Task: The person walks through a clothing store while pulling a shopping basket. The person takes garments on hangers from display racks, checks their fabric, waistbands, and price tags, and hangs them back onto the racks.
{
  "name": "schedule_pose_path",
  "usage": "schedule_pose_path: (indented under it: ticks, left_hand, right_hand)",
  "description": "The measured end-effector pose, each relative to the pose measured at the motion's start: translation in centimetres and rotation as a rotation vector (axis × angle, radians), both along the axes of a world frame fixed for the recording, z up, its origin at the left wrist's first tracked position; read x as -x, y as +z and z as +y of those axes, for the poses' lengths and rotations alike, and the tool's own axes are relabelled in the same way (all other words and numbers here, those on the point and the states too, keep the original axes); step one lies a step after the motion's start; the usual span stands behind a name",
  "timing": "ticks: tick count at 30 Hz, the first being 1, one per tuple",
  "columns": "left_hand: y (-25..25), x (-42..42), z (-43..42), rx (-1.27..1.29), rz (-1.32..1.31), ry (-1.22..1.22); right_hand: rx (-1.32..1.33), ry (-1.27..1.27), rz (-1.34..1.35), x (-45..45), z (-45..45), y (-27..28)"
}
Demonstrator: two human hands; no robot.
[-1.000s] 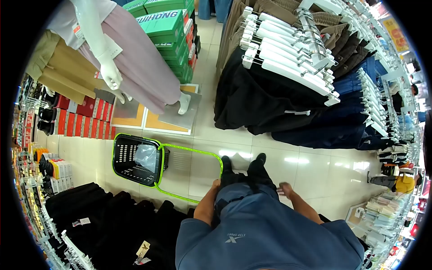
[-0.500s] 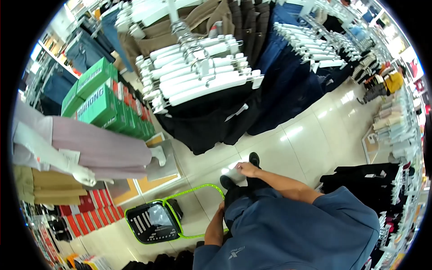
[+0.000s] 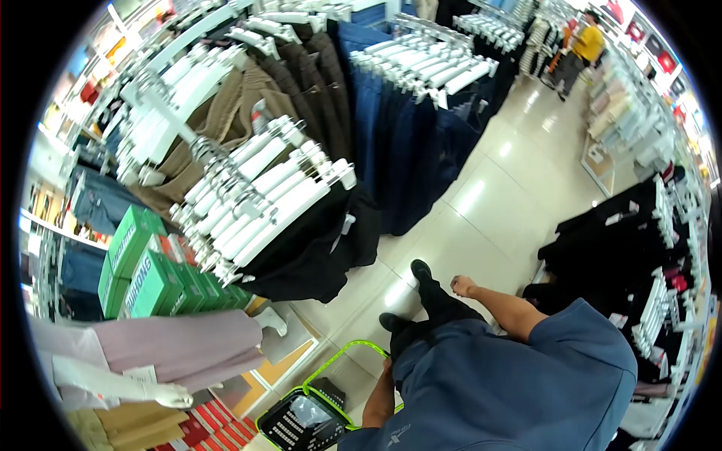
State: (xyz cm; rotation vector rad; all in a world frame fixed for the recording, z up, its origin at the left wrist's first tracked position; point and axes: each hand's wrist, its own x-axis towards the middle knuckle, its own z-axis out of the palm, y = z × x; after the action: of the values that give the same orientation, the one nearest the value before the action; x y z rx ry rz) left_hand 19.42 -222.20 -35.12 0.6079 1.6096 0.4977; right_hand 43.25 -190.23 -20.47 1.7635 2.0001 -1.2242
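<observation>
My left hand [image 3: 388, 370] is low at my left side, closed around the lime-green handle [image 3: 331, 361] of a black shopping basket [image 3: 282, 430]. Its fingers are partly hidden by my body. Inside the basket lies something in clear plastic [image 3: 308, 412], too small to name. My right hand [image 3: 462, 286] swings in front of my right thigh with its fingers curled, and nothing shows in it. Black trousers [image 3: 308, 259] hang on white clip hangers [image 3: 263, 214] ahead on the left, apart from both hands.
Blue jeans [image 3: 414, 150] hang further on. Green shoe boxes [image 3: 154, 278] and a mannequin in a pale skirt [image 3: 180, 346] stand on the left. Black garments [image 3: 602, 233] line the right. A person in yellow [image 3: 587, 43] stands far down the tiled aisle [image 3: 489, 203].
My view has turned right along the aisle, and my feet have stepped. The trouser rack has shifted left in view. The basket sits lower in the frame, still in my left hand.
</observation>
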Motion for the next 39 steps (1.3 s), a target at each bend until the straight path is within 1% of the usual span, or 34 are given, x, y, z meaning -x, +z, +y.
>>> schedule_pose_path:
  ticks: [2, 6, 9, 10, 11, 12, 14, 17, 19, 20, 21, 24, 27, 28, 30, 31, 33, 34, 35, 36, 37, 39]
  left_hand:
    - [-0.1, 0.3, -0.4, -0.013, 0.037, -0.059]
    - [0.5, 0.6, -0.9, -0.047, 0.118, -0.143]
    - [1.4, 0.8, -1.3, -0.084, 0.188, -0.192]
    - [1.7, 0.9, -1.5, -0.095, 0.215, -0.203]
    - [1.9, 0.9, -1.6, -0.111, 0.240, -0.209]
    - [2.2, 0.8, -1.7, -0.125, 0.261, -0.208]
    - [2.5, 0.3, -2.6, -0.119, 0.281, -0.136]
    - [3.3, -1.1, -2.7, -0.055, 0.197, 0.144]
    - [4.9, -2.1, -1.9, 0.265, 0.033, 0.572]
    - [5.3, -2.3, -1.9, 0.268, 0.079, 0.569]
    - [5.4, -2.7, -2.0, 0.271, 0.123, 0.555]
    - [7.9, -4.8, -1.8, 0.260, 0.246, 0.692]
    - [10.3, -7.1, -1.6, 0.267, 0.357, 0.938]
    - [11.8, -7.1, -1.7, 0.253, 0.289, 0.916]
    - [10.4, -7.8, -2.7, 0.248, 0.246, 0.963]
    - [9.8, -8.1, -2.9, 0.242, 0.223, 0.986]
    - [11.6, -9.0, -3.2, 0.216, 0.262, 1.016]
    - [12.5, -9.5, -3.1, 0.211, 0.284, 1.032]
    - [13.0, -10.0, -3.1, 0.245, 0.330, 0.998]
    - [13.6, -10.7, -3.5, 0.287, 0.375, 0.962]
    - [14.1, -11.2, -3.9, 0.331, 0.418, 0.925]
    - [14.6, -12.2, -4.4, 0.337, 0.424, 0.912]
  right_hand:
    - [-0.027, -0.022, -0.005, -0.9, -1.0, 0.5]
    - [0.039, -0.141, -0.025, -0.7, -5.3, -0.2]
    - [0.007, 0.077, -0.066, 1.0, -8.6, 1.0]
    - [0.082, 0.067, -0.061, 1.8, -9.3, 1.9]
    - [0.084, 0.214, -0.011, 2.6, -9.4, 2.7]
    - [0.099, 0.272, 0.022, 3.0, -9.5, 1.6]
    - [0.159, 0.402, 0.111, 3.9, -8.9, 0.9]
    - [0.095, 0.430, 0.119, 5.4, -7.2, 0.9]
    - [0.186, 0.317, 0.186, 5.8, -6.1, 0.4]
    - [0.233, 0.252, 0.210, 6.1, -5.7, 0.3]
    - [0.389, 0.077, 0.286, 6.2, -5.4, 1.5]
    - [0.430, 0.153, 0.294, 4.5, -4.0, 0.7]
    - [0.431, 0.190, 0.262, 1.9, -3.6, 1.1]
    - [0.437, 0.182, 0.254, 1.0, -3.6, 1.1]
    - [0.469, 0.179, 0.199, -1.9, -3.7, 0.3]
    - [0.487, 0.184, 0.156, -3.4, -3.5, -1.0]
    - [0.454, 0.302, 0.090, -6.5, -3.2, -3.0]
    - [0.332, 0.439, 0.085, -8.5, -2.6, -4.6]
    - [0.219, 0.574, 0.083, -9.3, -2.9, -4.4]
    - [0.223, 0.560, 0.009, -10.4, -2.8, -4.0]
    - [0.239, 0.571, 0.007, -11.2, -2.8, -3.8]
    - [0.264, 0.599, 0.002, -12.8, -2.1, -3.6]
